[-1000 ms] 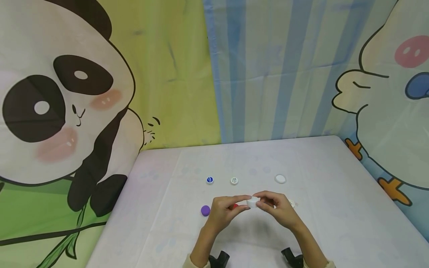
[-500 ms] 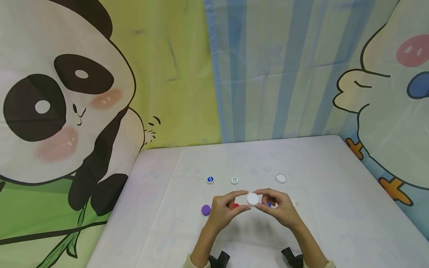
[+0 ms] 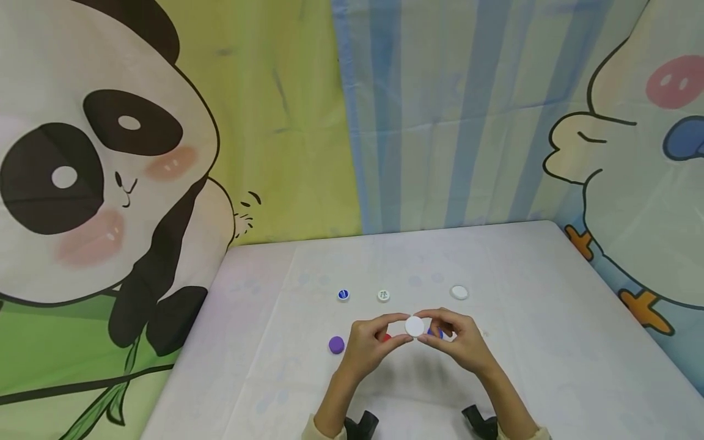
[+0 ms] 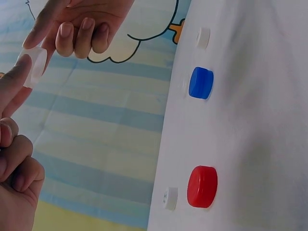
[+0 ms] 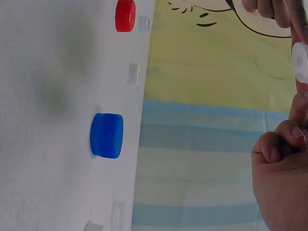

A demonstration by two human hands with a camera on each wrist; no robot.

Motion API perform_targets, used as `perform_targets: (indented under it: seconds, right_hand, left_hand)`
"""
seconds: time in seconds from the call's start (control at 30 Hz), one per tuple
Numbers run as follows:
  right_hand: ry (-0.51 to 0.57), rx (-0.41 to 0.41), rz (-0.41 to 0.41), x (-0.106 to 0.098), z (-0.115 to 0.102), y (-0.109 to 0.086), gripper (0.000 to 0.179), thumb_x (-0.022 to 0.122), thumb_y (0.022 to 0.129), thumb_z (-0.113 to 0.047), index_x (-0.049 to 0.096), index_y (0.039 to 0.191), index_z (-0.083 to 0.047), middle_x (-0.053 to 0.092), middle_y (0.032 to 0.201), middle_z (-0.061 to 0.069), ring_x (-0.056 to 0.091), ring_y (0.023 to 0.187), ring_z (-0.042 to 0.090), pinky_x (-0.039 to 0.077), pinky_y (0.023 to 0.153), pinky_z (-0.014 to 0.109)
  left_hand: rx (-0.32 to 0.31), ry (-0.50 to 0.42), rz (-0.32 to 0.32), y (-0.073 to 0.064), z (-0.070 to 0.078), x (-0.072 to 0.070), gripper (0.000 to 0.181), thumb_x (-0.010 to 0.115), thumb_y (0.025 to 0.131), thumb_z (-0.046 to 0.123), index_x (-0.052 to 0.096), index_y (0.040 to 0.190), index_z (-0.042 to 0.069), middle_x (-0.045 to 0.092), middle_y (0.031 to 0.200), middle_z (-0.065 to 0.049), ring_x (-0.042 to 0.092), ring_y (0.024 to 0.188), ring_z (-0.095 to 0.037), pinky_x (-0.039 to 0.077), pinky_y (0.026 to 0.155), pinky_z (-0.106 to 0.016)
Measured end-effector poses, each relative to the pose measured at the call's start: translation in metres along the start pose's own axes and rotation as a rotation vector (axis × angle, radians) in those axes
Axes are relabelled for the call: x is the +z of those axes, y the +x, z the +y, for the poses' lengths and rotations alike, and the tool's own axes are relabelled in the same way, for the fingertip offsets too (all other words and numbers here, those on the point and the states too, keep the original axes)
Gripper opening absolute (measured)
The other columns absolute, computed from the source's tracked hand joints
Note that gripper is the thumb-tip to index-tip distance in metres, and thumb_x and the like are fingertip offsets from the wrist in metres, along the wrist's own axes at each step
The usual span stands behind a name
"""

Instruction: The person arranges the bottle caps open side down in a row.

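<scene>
In the head view, a round white bottle cap (image 3: 415, 326) is raised over the table, its flat face turned to the camera. My left hand (image 3: 367, 343) pinches its left edge between thumb and index finger. From the other side, my right hand (image 3: 459, 343) pinches it the same way. The left wrist view has the cap (image 4: 37, 67) side-on between both hands, with the other fingers curled back. On the table below are a red cap (image 4: 202, 186) and a blue cap (image 5: 107, 135), both partly hidden behind the hands in the head view.
A purple cap (image 3: 337, 344) lies left of my left hand. Farther back stand a blue-and-white cap (image 3: 343, 295), a small white cap with dark markings (image 3: 383, 296) and a flat white lid (image 3: 459, 293). Printed cloth (image 3: 418, 122) hangs behind the white-covered table (image 3: 275, 366).
The white cap has been tipped from showing its side to showing its flat face to the head camera. The hands have barely shifted, and the blue cap now shows between the right fingers.
</scene>
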State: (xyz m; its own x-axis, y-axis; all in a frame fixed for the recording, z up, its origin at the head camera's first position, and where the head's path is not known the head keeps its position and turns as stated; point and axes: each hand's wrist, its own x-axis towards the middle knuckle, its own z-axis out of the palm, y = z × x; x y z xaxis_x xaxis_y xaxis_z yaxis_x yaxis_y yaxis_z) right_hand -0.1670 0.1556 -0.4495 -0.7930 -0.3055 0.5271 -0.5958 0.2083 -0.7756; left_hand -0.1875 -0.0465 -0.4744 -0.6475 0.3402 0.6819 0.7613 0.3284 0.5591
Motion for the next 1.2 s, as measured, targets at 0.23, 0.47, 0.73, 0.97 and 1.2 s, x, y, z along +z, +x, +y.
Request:
perform_targets:
  seconds: [0.23, 0.47, 0.73, 0.97, 1.2]
  right_hand:
    - [-0.14, 0.043, 0.017, -0.015, 0.004, 0.004, 0.03, 0.072, 0.073, -0.003, 0.064, 0.101, -0.005, 0.048, 0.064, -0.002, 0.04, 0.057, 0.011, 0.034, 0.05, 0.026]
    - [-0.301, 0.111, 0.036, -0.039, 0.041, 0.012, 0.029, 0.073, 0.074, -0.014, 0.065, 0.102, -0.013, 0.048, 0.065, -0.007, 0.039, 0.057, 0.009, 0.032, 0.051, 0.022]
    - [-0.402, 0.242, -0.053, -0.056, 0.089, 0.026, 0.035, 0.067, 0.078, -0.037, 0.064, 0.106, -0.017, 0.05, 0.066, -0.005, 0.042, 0.06, 0.011, 0.036, 0.053, 0.023]
    - [-0.454, 0.313, -0.158, -0.054, 0.12, 0.041, 0.034, 0.071, 0.076, -0.03, 0.065, 0.104, -0.011, 0.051, 0.065, -0.004, 0.039, 0.057, 0.011, 0.034, 0.049, 0.023]
    - [-0.481, 0.332, -0.239, -0.048, 0.139, 0.046, 0.033, 0.073, 0.073, -0.023, 0.067, 0.1, -0.006, 0.051, 0.063, -0.002, 0.038, 0.051, 0.009, 0.033, 0.047, 0.022]
  left_hand:
    - [0.004, 0.138, -0.062, 0.015, -0.011, 0.013, 0.031, 0.067, 0.078, 0.035, 0.067, 0.104, 0.018, 0.032, 0.048, 0.01, 0.022, 0.045, 0.004, 0.02, 0.04, -0.011]
    - [-0.013, 0.364, -0.193, 0.047, -0.018, 0.031, 0.033, 0.063, 0.081, 0.04, 0.066, 0.107, 0.021, 0.036, 0.046, 0.009, 0.023, 0.043, -0.001, 0.02, 0.043, -0.013]
    - [-0.142, 0.462, -0.254, 0.064, -0.047, 0.066, 0.031, 0.062, 0.081, 0.039, 0.066, 0.108, 0.023, 0.063, 0.065, 0.006, 0.037, 0.047, -0.003, 0.027, 0.044, -0.014]
    - [-0.275, 0.543, -0.288, 0.067, -0.071, 0.089, 0.029, 0.067, 0.078, 0.037, 0.068, 0.104, 0.024, 0.069, 0.083, 0.005, 0.047, 0.052, -0.005, 0.031, 0.043, -0.017]
    - [-0.363, 0.615, -0.354, 0.063, -0.082, 0.1, 0.027, 0.069, 0.076, 0.038, 0.07, 0.1, 0.025, 0.068, 0.092, 0.007, 0.063, 0.074, -0.015, 0.041, 0.05, -0.022]
